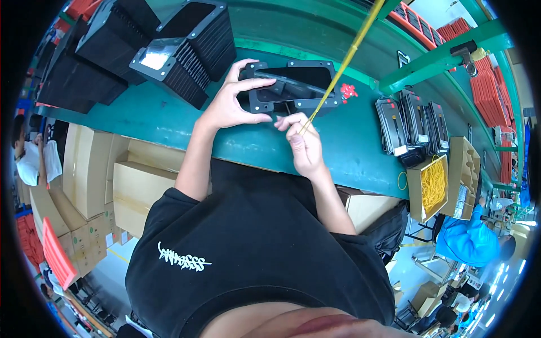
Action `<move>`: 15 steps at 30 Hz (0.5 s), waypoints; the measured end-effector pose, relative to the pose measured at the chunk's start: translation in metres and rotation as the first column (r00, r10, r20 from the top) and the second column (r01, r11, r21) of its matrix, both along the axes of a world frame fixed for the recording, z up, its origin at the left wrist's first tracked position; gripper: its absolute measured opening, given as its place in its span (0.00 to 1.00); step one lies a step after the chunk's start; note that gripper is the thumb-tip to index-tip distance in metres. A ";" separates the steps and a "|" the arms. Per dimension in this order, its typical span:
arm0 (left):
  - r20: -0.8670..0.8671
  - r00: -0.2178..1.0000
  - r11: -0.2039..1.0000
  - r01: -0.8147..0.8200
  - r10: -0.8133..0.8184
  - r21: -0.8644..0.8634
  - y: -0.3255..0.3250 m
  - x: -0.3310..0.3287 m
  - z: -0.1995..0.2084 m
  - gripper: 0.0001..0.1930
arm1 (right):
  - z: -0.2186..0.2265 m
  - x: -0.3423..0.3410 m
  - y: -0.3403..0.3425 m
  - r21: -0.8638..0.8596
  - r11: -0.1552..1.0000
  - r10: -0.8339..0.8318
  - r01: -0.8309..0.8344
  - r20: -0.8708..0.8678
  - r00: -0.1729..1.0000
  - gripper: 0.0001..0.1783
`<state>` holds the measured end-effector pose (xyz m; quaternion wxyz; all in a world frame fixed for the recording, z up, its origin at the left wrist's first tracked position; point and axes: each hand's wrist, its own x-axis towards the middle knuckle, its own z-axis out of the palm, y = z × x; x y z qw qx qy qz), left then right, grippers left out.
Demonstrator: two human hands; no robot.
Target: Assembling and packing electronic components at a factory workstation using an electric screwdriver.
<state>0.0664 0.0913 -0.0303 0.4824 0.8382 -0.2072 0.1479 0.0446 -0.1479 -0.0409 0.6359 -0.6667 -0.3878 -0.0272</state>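
Note:
My left hand point(228, 104) grips the left end of a black rectangular frame-like tray point(259, 106), fingers over its far side and thumb along the near side. A flat dark panel point(298, 87) lies slantwise across the tray. Just off the tray's near edge, my right hand point(304, 143) has its fingers curled together. A thin yellow elastic cord point(345, 62) runs down from above and splits into two strands at those fingers. Whether they also hold a small tool is hidden. Right of the tray lies a small red piece point(348, 92) on the green table point(242, 143).
Tall stacks of black trays point(211, 42) stand at the back left. Bundled flat dark devices point(414, 121) sit at right, near a carton of yellow rubber bands point(433, 188). A green metal beam point(420, 73) crosses the right back. Cardboard boxes point(141, 186) stand left below the table.

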 end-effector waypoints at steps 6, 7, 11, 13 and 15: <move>0.066 0.991 0.983 -0.125 0.117 0.132 -0.003 0.005 0.007 0.34 | 0.022 0.011 0.021 0.001 0.998 0.056 -0.056 -0.084 0.995 0.26; -0.009 0.988 0.988 -0.151 0.152 0.034 -0.008 0.006 0.009 0.34 | 0.035 0.017 0.026 0.053 0.998 0.028 -0.019 -0.171 0.985 0.26; 0.013 0.971 0.971 -0.238 0.238 -0.022 -0.008 0.001 0.050 0.32 | 0.079 0.035 0.024 0.069 0.997 -0.016 0.034 -0.247 0.969 0.26; 0.339 0.906 0.915 -0.338 0.254 0.218 -0.010 -0.019 0.098 0.33 | 0.092 0.031 0.018 -0.109 0.994 0.002 -0.009 -0.063 0.998 0.26; 0.430 0.864 0.874 -0.402 0.263 0.273 0.001 -0.029 0.120 0.33 | 0.084 0.026 0.010 -0.080 0.997 0.000 -0.004 -0.048 0.999 0.26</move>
